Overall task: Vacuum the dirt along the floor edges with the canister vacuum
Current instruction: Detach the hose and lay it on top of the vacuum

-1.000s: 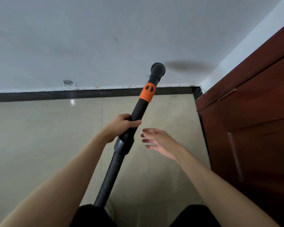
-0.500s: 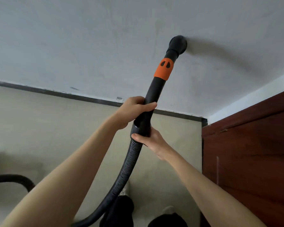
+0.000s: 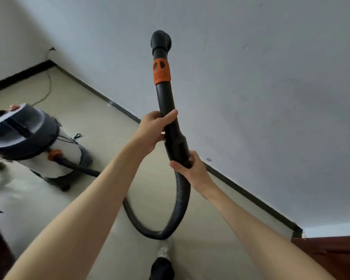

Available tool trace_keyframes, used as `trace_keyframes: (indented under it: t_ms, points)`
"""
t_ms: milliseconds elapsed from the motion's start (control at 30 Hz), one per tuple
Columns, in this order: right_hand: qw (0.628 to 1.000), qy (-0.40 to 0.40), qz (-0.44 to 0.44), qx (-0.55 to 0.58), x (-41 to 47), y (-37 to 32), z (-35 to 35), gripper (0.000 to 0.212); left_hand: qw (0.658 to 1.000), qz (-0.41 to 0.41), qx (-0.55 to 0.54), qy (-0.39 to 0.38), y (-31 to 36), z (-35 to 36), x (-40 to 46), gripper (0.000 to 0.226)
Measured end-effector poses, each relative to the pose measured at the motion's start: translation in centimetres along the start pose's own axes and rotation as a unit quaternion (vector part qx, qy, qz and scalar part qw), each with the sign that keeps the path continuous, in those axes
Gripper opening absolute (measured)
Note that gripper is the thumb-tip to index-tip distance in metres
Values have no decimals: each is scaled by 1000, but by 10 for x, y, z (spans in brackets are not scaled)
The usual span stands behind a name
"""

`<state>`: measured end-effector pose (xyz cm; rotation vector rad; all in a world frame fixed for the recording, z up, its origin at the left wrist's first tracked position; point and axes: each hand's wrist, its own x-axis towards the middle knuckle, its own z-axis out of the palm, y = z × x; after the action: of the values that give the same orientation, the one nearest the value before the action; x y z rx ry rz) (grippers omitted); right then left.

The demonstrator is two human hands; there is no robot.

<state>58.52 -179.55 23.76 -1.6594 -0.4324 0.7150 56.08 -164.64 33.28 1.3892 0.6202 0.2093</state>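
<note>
I hold a black vacuum wand [image 3: 166,98] with an orange collar [image 3: 161,72] raised in front of the white wall; its open nozzle end [image 3: 160,40] points up. My left hand [image 3: 154,130] grips the wand's middle. My right hand [image 3: 190,168] grips lower, where the wand joins the ribbed black hose [image 3: 180,203]. The hose loops down to the floor and runs left to the canister vacuum [image 3: 34,144], which stands on the tiled floor at the left.
A black skirting strip [image 3: 251,197] runs along the foot of the white wall. A thin power cord [image 3: 48,85] trails from the canister toward the far corner. A reddish wooden door [image 3: 331,257] is at bottom right. My shoe [image 3: 162,267] shows at the bottom.
My right hand has taken hold of the hose joint and stayed there. The view has swung left, bringing the canister into sight, and the wand now stands more upright.
</note>
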Motion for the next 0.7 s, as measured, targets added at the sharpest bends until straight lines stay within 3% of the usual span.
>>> trace_keyframes:
  t_ms: [133, 367, 533, 700]
  points:
    - [997, -28, -39, -63, 11, -35, 46, 39, 993, 44, -56, 99, 37, -58, -31, 30]
    - [982, -65, -138, -112, 59, -98, 138, 24, 955, 81, -175, 224, 80, -178, -49, 16]
    - [954, -112, -219, -170, 115, -153, 215, 25, 938, 54, -236, 248, 99, -290, -30, 24]
    - [906, -138, -311, -253, 176, -214, 284, 29, 910, 43, -344, 225, 115, -382, -7, 47]
